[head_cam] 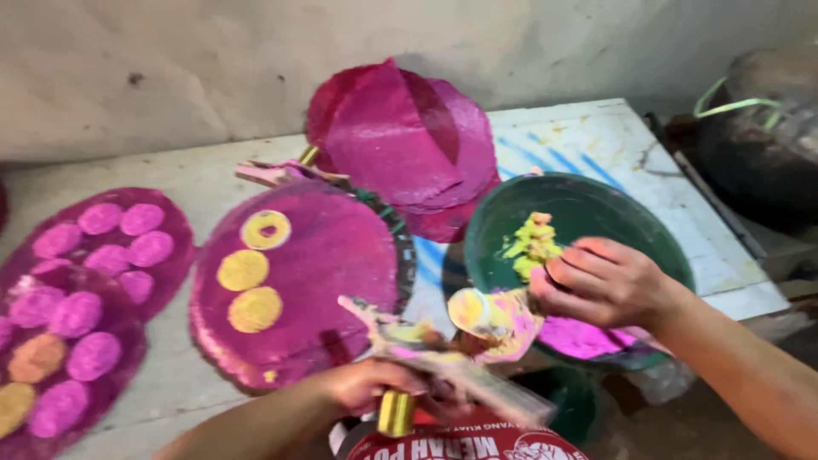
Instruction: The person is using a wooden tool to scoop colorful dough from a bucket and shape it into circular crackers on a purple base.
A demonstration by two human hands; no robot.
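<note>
Two hands are working at the near edge of the counter. The left hand is closing around the handle end of a wooden press mould, a long paddle smeared with pink and yellow; its long axis is running from the upper left, over the counter edge, down toward the lower right, with a brass ferrule hanging just below the grip. The right hand is curling its fingers, pinching a round yellow-and-pink cake sitting at the mould's middle, so it is grasping that piece.

Just behind the right hand a green basin is holding pale green-yellow dough and a mound of pink dough. Left of the mould a round magenta-dusted tray is carrying three yellow discs in a column, one of them ring-shaped. Farther left, another magenta tray is bearing many pink discs and an orange one. Beyond, a stack of magenta rounds is leaning against the wall. A dark pot is standing at far right, off the counter.
</note>
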